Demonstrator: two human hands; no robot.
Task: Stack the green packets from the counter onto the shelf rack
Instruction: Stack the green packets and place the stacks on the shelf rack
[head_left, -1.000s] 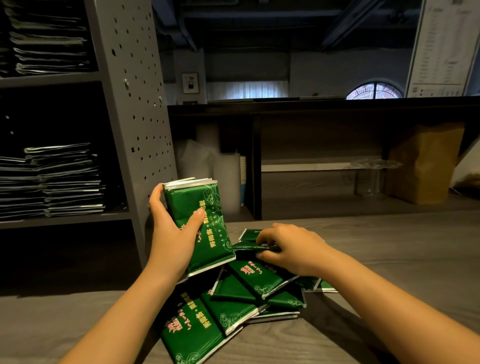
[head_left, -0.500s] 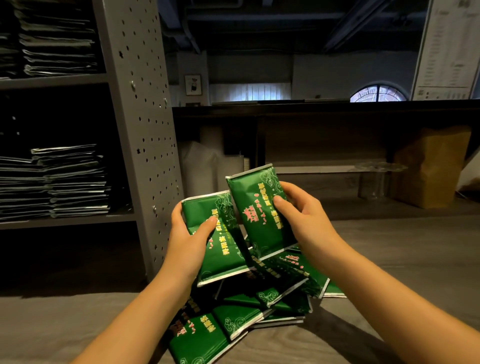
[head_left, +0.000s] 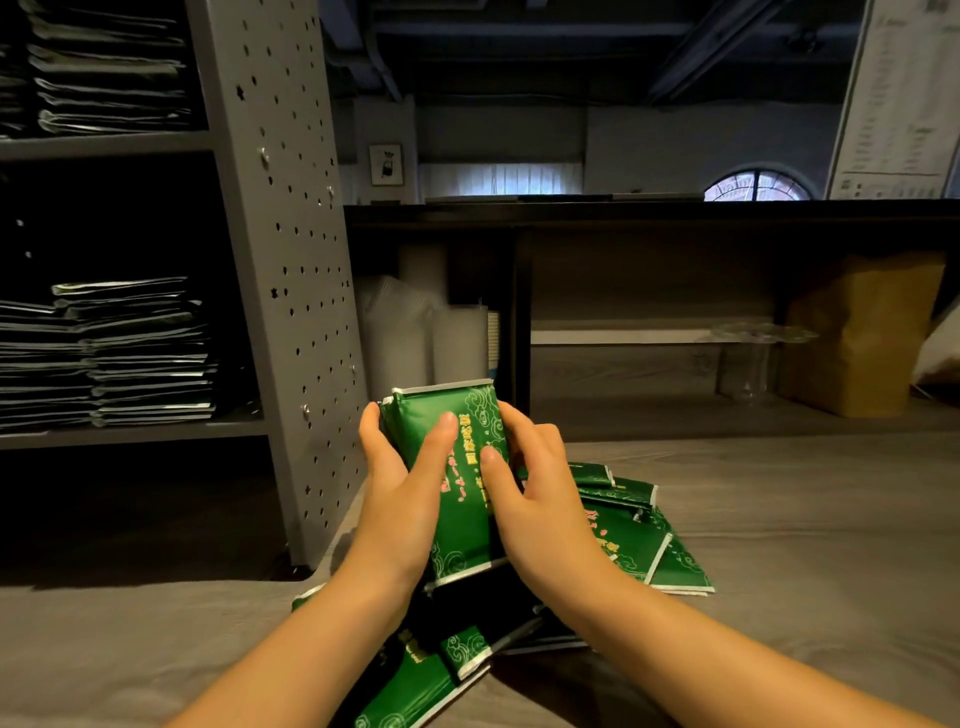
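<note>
**Right hand's packet now merged into the held bundle**

Since half a second ago, the single packet the right hand carried has landed on the front of the left hand's stack, and both hands have closed in on it.

- Left of both hands: shelf rack (head_left: 280, 260), a perforated grey upright. Stacked packets (head_left: 140, 353) lie flat on its middle shelf, with more on the shelf above.
- Left hand (head_left: 400, 499): fingers wrap the bundle's left edge, thumb lies across the front face.
- Between the hands: bundle of green packets (head_left: 465, 525), near upright, top leaning slightly left, lifted off the counter (head_left: 779, 545).
- Right hand (head_left: 540, 499): grips the bundle's right edge, thumb pressed on the front.
- Under the wrists and just right of the right hand: loose packets (head_left: 639, 540) in an overlapping pile on the counter.
- Far right, beyond the hands: brown paper bag (head_left: 862, 332) on a low shelf.
</note>
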